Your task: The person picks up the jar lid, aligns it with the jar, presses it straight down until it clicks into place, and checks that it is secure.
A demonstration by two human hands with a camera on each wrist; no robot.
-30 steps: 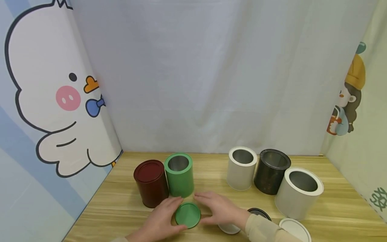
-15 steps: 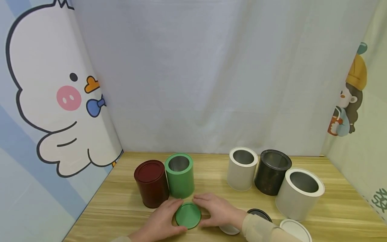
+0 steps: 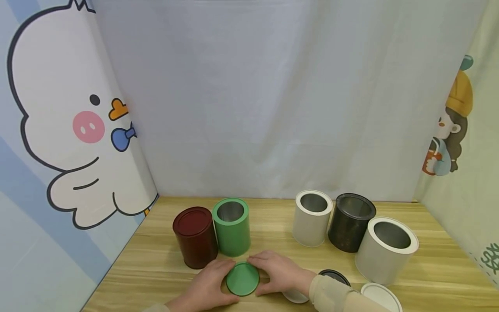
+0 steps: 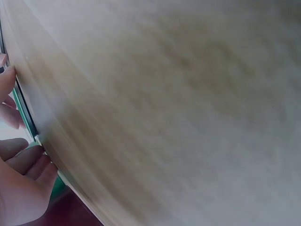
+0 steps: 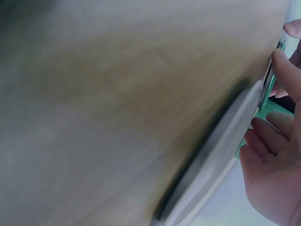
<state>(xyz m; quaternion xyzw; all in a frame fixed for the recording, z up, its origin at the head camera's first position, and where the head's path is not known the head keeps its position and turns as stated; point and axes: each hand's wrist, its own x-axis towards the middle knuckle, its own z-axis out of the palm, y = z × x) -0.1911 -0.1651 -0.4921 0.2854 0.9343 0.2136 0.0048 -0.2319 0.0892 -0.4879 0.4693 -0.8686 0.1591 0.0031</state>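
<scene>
A round green lid (image 3: 243,278) lies flat on the wooden table near the front. My left hand (image 3: 208,281) curves round its left side, with the thumb at the near edge and the fingers at the far edge. On the opposite side my right hand (image 3: 278,273) holds the rim in the same way. Just behind the lid stands an uncovered green can (image 3: 232,236). A dark red can (image 3: 196,242) with its top covered is beside it. In the right wrist view a pale lid (image 5: 211,155) lies close to my right hand.
An uncovered small white can (image 3: 310,227), a black can (image 3: 347,229) and a larger white can (image 3: 380,260) stand at the right. A black lid (image 3: 335,276) and a white lid (image 3: 382,297) lie in front of them. A grey-white curtain (image 3: 249,99) hangs behind the table.
Both hands have drawn in toward the green lid, and their fingers have come down to its rim. The lid and the cans have stayed in place.
</scene>
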